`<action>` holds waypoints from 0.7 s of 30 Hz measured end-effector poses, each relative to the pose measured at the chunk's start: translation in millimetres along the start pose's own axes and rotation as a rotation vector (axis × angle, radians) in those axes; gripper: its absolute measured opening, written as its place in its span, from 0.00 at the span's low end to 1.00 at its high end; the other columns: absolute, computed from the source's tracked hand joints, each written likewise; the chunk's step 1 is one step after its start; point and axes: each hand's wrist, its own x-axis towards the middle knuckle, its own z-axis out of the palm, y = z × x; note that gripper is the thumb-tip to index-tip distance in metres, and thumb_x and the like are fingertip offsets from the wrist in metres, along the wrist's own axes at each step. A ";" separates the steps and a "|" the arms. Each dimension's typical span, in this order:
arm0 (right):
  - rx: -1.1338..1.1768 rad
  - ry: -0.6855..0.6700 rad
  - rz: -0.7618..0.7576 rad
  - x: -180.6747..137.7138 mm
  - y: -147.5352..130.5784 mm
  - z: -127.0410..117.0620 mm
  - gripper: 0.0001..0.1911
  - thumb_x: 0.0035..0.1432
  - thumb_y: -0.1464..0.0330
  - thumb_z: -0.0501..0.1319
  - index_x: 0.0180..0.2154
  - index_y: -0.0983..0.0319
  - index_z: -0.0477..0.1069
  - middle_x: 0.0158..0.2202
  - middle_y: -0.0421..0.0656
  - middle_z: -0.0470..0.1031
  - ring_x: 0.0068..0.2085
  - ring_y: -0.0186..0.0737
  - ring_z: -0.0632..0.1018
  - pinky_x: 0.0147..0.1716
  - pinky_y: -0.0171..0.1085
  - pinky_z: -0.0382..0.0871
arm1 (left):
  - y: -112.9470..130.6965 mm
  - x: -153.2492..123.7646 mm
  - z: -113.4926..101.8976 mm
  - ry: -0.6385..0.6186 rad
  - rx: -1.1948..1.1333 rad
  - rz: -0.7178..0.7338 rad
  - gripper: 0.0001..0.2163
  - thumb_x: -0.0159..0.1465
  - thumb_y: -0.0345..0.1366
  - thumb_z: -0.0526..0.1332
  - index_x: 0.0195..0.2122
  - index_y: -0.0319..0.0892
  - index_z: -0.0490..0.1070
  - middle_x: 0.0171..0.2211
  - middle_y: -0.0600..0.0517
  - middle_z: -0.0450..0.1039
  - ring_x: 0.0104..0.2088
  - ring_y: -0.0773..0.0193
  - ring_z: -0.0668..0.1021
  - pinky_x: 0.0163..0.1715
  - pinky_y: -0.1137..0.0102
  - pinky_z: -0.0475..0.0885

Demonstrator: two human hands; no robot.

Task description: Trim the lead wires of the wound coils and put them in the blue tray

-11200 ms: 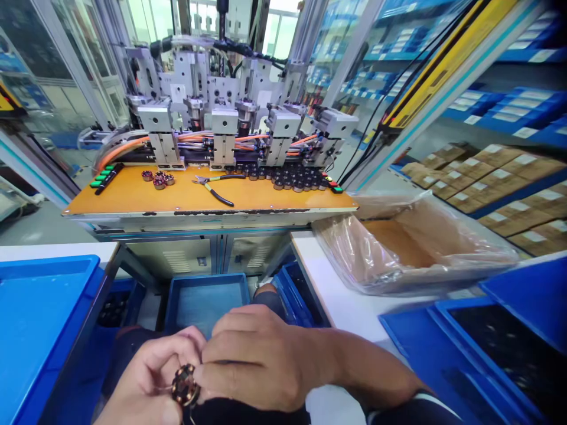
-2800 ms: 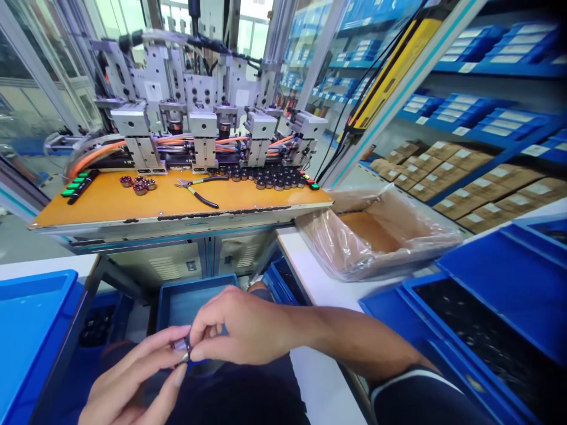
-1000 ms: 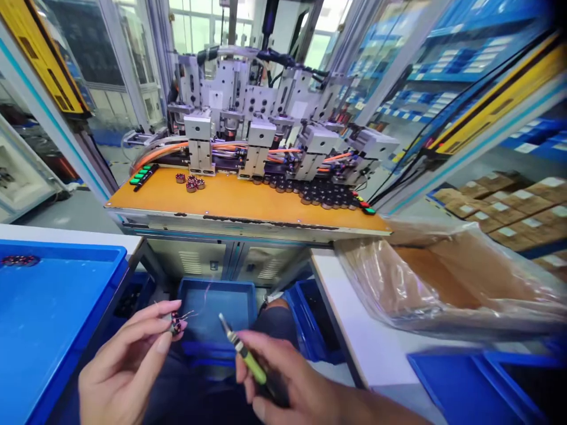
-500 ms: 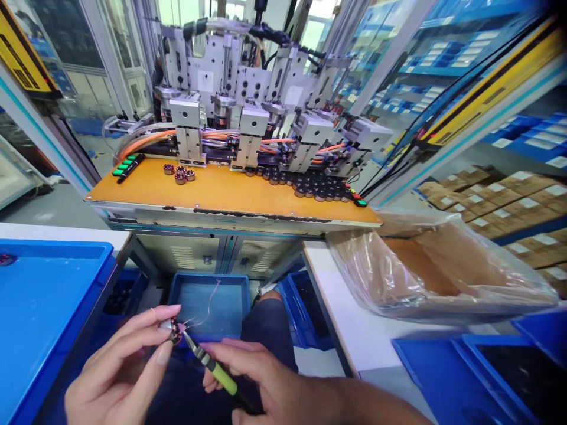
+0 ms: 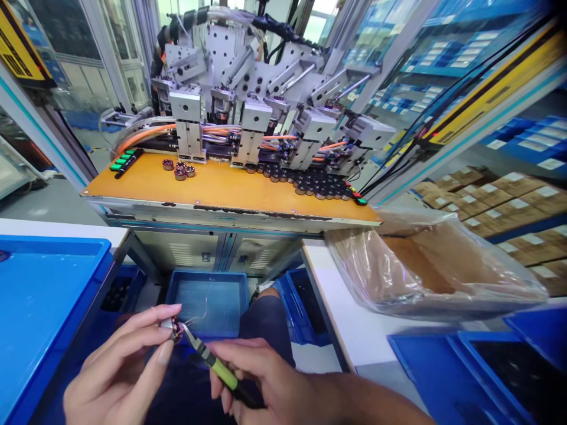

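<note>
My left hand [image 5: 126,360] pinches a small round wound motor part [image 5: 177,330], with a silvery side and dark, copper-coloured coils, between thumb and fingers. Thin wire ends [image 5: 195,320] stick out from it to the right. My right hand [image 5: 266,372] is wrapped round a pair of pliers [image 5: 221,372] with green and black handles. The plier tips are right by the coil face of the part; whether they grip a wire is too small to tell. Below and beyond the hands is a blue bin [image 5: 208,277].
Ahead stands a machine [image 5: 254,118] with several metal stations on an orange worktop [image 5: 230,195]. On it lie several reddish wound parts [image 5: 180,171] and a cluster of dark round parts [image 5: 319,184]. A blue tray [image 5: 44,307] is at left, a plastic-lined carton [image 5: 425,265] at right.
The long pinkish wire stretching up over the bin now appears shorter and lower. The plier tips stay close to the part. On the machine, the upper metal arms have swung to a slant.
</note>
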 end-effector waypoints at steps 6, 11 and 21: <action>-0.056 0.075 0.020 3.0 -13.3 2.6 0.12 0.42 0.77 0.56 0.33 0.62 0.68 0.25 0.35 0.64 0.24 0.27 0.64 0.22 0.27 0.60 | 2.1 -1.0 0.5 -0.009 -0.013 -0.004 0.12 0.62 0.24 0.64 0.42 0.49 0.76 0.49 0.57 0.79 0.48 0.65 0.81 0.49 0.74 0.77; -0.129 0.144 -0.015 2.1 3.6 6.5 0.19 0.48 0.77 0.59 0.45 0.62 0.71 0.28 0.36 0.67 0.24 0.28 0.64 0.24 0.28 0.61 | 10.2 -1.1 10.6 0.134 -0.132 -0.182 0.10 0.63 0.27 0.64 0.42 0.49 0.75 0.45 0.57 0.81 0.47 0.67 0.82 0.48 0.77 0.78; -0.117 0.162 -0.014 -10.5 -9.8 -6.3 0.32 0.53 0.75 0.61 0.61 0.62 0.65 0.33 0.41 0.72 0.28 0.30 0.68 0.31 0.33 0.68 | -5.9 10.7 -12.4 -0.059 0.194 0.364 0.22 0.53 0.18 0.68 0.46 0.48 0.76 0.52 0.54 0.75 0.46 0.65 0.83 0.50 0.76 0.78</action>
